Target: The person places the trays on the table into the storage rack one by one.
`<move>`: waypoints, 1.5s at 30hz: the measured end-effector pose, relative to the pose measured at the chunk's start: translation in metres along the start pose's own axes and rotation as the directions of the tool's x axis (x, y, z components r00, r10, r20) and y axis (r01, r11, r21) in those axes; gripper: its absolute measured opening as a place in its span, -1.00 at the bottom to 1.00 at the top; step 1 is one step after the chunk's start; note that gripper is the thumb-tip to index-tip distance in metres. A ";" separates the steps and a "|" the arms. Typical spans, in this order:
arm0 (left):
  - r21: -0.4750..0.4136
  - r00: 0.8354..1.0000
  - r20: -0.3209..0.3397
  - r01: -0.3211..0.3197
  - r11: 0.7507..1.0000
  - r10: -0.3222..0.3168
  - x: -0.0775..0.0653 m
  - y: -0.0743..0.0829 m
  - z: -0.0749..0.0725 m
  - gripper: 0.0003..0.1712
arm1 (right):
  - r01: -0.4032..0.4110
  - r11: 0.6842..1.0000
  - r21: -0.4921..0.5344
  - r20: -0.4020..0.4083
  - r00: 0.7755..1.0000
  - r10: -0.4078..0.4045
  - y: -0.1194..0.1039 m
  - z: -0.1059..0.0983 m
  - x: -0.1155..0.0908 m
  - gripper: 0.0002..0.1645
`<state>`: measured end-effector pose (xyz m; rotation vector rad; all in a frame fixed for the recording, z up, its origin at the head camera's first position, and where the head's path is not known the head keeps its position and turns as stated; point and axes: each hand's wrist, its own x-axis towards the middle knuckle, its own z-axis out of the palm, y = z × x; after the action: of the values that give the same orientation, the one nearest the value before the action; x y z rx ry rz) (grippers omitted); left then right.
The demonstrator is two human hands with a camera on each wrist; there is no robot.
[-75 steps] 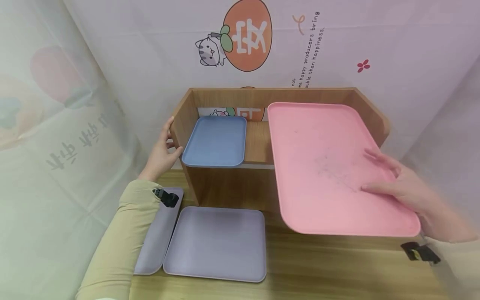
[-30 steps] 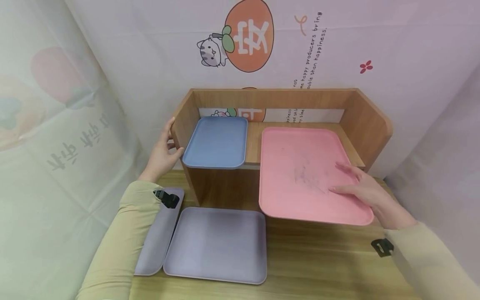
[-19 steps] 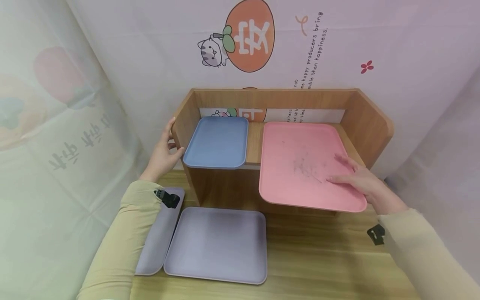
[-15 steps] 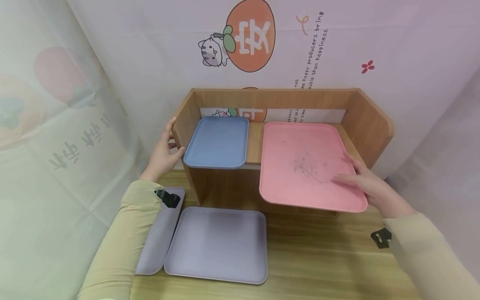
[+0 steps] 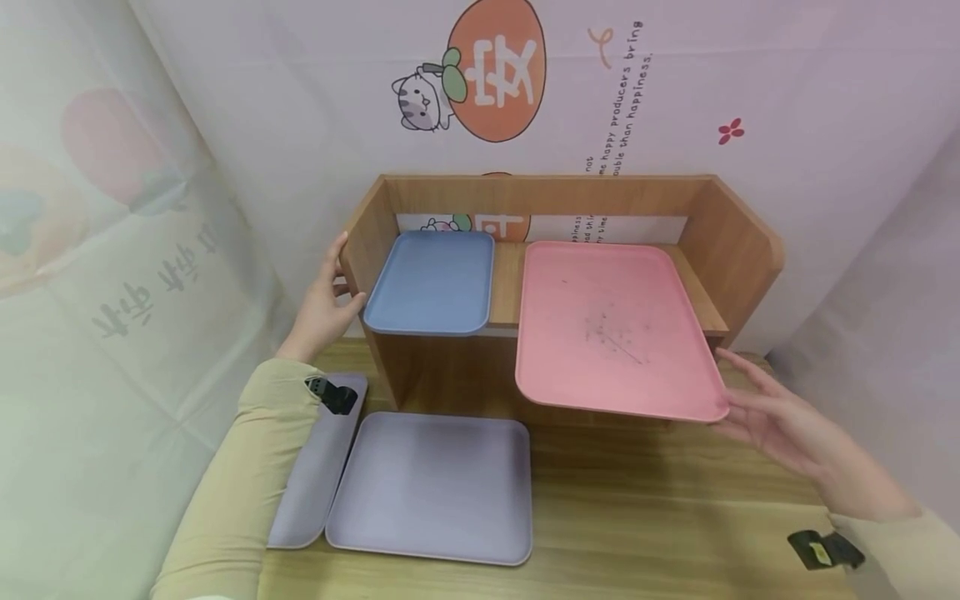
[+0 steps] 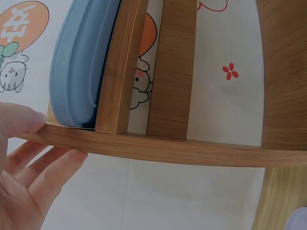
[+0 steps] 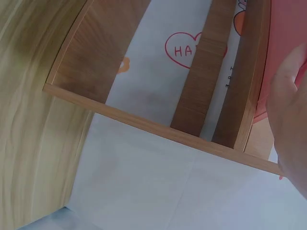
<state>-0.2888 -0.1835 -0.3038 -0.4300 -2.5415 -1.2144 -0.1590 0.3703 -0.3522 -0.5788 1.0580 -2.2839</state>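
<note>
A small wooden desk shelf (image 5: 543,190) stands before me. My left hand (image 5: 321,307) holds its left side panel (image 6: 182,151), thumb on one side and fingers on the other. Just inside that panel a blue tray (image 5: 432,283) lies on the upper board. To its right lies a larger pink tray (image 5: 611,329) with dark marks, its front part overhanging the board. Beside the pink tray's front right corner is my right hand (image 5: 787,425), fingers extended and thumb close to the rim. Whether it still touches the rim is hard to tell.
Two lilac trays lie on the wooden table: one flat in front of the shelf (image 5: 435,487), the other (image 5: 311,483) further left, partly hidden by the left sleeve (image 5: 228,483). Printed cloth (image 5: 300,92) hangs behind and at both sides.
My right hand brought the pink tray left and back onto the shelf, then slid off its surface to the right. The left hand has stayed on the side panel.
</note>
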 end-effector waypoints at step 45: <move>0.006 1.000 0.001 -0.007 1.000 0.007 0.000 -0.006 0.000 0.05 | 0.068 0.957 0.282 0.011 0.997 -0.075 0.009 -0.006 0.011 -0.38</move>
<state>-0.2912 -0.1872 -0.3075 -0.4382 -2.5415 -1.2034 -0.1686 0.3616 -0.3611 -0.5297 0.6919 -2.4287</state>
